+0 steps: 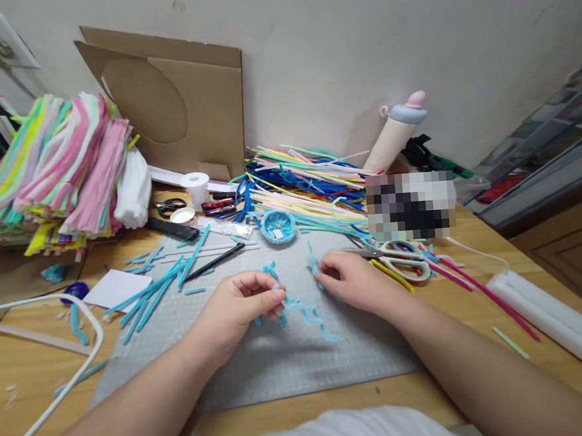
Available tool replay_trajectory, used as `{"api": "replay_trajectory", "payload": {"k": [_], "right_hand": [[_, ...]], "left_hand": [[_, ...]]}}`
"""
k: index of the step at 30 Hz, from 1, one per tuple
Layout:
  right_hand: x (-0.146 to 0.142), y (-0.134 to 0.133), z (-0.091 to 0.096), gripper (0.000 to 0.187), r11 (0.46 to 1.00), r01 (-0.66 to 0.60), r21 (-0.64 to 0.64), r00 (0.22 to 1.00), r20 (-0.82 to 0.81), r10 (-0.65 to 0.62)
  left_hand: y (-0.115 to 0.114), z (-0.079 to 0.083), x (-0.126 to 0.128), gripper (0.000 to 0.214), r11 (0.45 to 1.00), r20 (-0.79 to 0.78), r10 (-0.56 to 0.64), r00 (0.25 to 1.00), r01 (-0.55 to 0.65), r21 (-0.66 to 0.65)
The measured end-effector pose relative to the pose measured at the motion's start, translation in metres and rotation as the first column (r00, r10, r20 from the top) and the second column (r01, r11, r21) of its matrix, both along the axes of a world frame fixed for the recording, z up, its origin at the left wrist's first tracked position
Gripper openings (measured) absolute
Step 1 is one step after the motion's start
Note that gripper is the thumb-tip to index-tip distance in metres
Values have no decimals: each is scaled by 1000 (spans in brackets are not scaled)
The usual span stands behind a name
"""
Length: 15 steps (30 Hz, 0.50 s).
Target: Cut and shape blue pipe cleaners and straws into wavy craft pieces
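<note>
My left hand (pixel 249 300) is closed in a pinch over the grey cutting mat (pixel 243 387). Bent light-blue pipe cleaners (pixel 310 315) come out of its fingers, a wavy one trailing to the right and curled ends showing above and below. To the right, my right hand (pixel 352 280) has its thumb and fingers closed on another crinkled blue pipe cleaner (pixel 313 261), whose tip points up. The hands are apart. Behind them sits a small round fuzzy blue bowl shape (pixel 278 227) with something small and pale inside.
Straight blue pipe-cleaner pieces (pixel 151 291) and a black pen (pixel 214 262) lie at left. Scissors (pixel 403 260) rest by my right forearm. Bundled pipe cleaners (pixel 63 167), cardboard (pixel 203 98) and a loose colourful pile (pixel 308 183) are behind. A white lamp bar (pixel 552 326) lies right.
</note>
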State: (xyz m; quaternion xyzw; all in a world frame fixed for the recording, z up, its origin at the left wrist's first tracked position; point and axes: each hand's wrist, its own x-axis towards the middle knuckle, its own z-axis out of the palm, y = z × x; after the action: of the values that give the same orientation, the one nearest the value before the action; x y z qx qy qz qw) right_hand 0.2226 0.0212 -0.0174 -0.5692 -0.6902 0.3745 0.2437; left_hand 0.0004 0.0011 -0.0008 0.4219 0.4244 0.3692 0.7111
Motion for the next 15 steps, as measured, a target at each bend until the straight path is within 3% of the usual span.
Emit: {"api": "replay_trajectory", "payload": {"k": [3, 5, 7, 10, 15], "right_hand": [[2, -2, 3, 15, 978, 6, 211, 983, 180, -45], [-3, -9, 9, 17, 951, -30, 307, 982, 188, -30], [-10, -17, 15, 18, 966, -107, 234, 994, 37, 101], [-21, -29, 21, 17, 963, -266, -27, 938, -238, 253], [-24, -30, 20, 11, 955, -246, -163, 923, -340, 180]], "left_hand": [[0, -1, 0, 15, 1000, -21, -24, 999, 24, -8], [0, -2, 2, 16, 999, -43, -32, 999, 32, -1], [0, -1, 4, 17, 999, -63, -33, 997, 34, 17], [-2, 1, 8, 18, 998, -99, -38, 994, 43, 50], [-4, -1, 17, 20, 990, -207, -8, 978, 37, 136]]}}
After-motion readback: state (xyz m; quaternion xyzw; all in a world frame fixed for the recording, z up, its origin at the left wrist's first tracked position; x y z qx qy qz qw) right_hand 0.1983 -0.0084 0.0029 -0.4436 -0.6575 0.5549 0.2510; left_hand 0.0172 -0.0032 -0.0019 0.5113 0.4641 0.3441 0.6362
